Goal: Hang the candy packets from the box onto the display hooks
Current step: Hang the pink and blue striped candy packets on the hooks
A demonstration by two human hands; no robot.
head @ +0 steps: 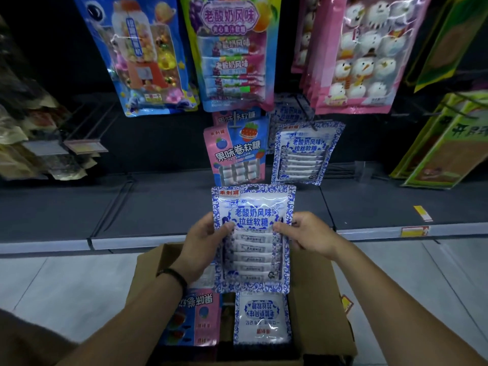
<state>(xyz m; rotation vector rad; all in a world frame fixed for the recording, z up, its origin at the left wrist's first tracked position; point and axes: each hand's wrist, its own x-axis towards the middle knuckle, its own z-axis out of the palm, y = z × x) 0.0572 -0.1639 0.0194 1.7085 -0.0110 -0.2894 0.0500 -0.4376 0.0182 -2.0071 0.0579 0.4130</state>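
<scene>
I hold a blue-and-white candy packet [253, 207] upright above the open cardboard box [330, 299]. My left hand [203, 241] grips its left edge and my right hand [303, 233] pinches its right edge. Inside the box lie another blue-and-white packet [261, 320] and a pink-and-blue packet [195, 320]. On the display hooks ahead hang matching blue-and-white packets [303, 151] and pink-and-blue fruit-roll packets [235, 151].
Larger bags hang above: a blue gumball bag [142, 56], a colourful yogurt-candy bag [232, 48] and pink snowman bags [361, 54]. Green bags [446, 143] hang at right, brown bags [31, 143] at left. A dark shelf [158, 207] runs below the hooks.
</scene>
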